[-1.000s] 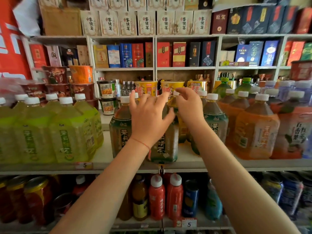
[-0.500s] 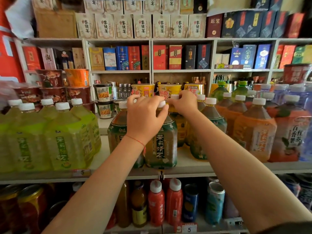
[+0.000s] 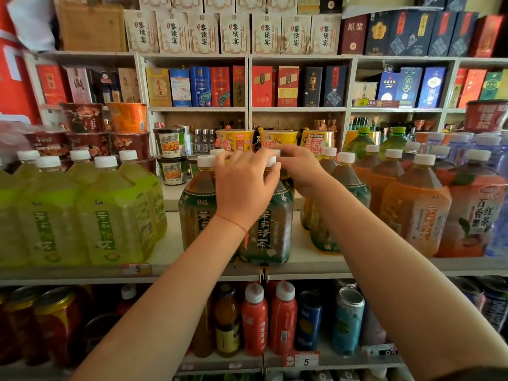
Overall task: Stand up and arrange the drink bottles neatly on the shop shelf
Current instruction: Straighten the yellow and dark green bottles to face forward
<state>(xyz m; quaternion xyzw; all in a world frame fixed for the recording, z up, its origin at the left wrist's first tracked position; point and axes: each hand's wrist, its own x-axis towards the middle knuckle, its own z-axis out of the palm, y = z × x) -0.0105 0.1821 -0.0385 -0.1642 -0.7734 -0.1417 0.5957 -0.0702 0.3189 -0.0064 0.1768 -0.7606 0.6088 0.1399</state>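
White shop shelf, left hand and right hand fingers curled round white-capped dark-green plastic bottle

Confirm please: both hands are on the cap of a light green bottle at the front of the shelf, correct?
Not quite. The head view shows the left hand and right hand on the cap of a dark green bottle, at the front of the shelf.

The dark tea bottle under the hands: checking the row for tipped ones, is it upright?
Upright: the dark tea bottle stands flat on the shelf, cap on top.
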